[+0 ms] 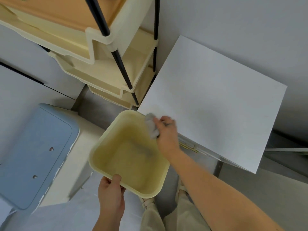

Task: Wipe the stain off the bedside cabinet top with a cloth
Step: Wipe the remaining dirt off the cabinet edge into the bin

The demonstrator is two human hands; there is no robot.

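A crumpled grey cloth (150, 125) is pinched by the right hand (167, 134) btw. thumb and curled fingers, both slightly blurred. The cloth is held at the near left corner of the cabinet top (216, 97), just over the far rim of a pale yellow plastic basin (130, 165); whether it touches the top or the rim cannot be told. The basin is gripped at its near rim by the left hand (110, 194), w/ the thumb hooked over the rim to the inside and the other fingers hidden underneath, and its far edge is held just beside the cabinet's corner. The cabinet top is seen as a white rectangular surface, set to the right of and beyond the hands, against a grey wall; a stain cannot be made out on it for certain. Below its near edge a drawer front w/ a brass-coloured handle (188, 146) is partly shown, next to the right wrist. Just beside the cabinet's left edge a tiered cream plastic rack (103, 69) on black poles is placed, its uppermost tier orange-toned. At lower left a white storage box w/ a blue lid (36, 155) is seen, two round metal studs set in the lid. At the bottom, beige trouser legs (153, 217) are visible above a grey floor.
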